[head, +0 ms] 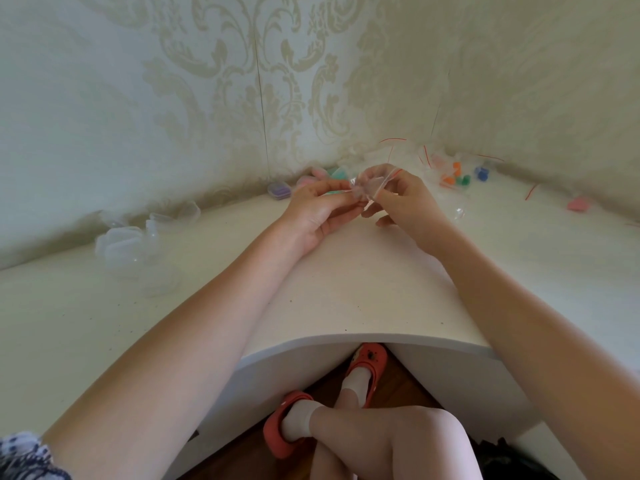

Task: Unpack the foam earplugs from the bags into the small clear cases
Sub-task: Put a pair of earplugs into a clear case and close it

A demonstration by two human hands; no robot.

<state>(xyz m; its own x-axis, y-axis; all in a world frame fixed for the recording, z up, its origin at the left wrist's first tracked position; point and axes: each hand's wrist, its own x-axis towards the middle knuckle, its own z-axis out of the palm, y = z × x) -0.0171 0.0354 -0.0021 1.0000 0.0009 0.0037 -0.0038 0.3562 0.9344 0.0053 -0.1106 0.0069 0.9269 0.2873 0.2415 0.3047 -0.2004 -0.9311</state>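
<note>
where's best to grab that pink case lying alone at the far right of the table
Probably by the two opposite side edges of the small pink case, pinched from above. It lies flat and low on the white table, apart from the loose bags, so nothing blocks a downward reach. The right hand is nearer, though it now pinches the small clear zip bag.

White table with a curved front edge, pushed into a room corner. 2 walls meet behind it, both in pale wallpaper with a beige damask pattern; vertical seams visible. Dark wood floor shows under the table. Soft, even daylight, no hard shadows. Small dark specks on the tabletop.
</note>
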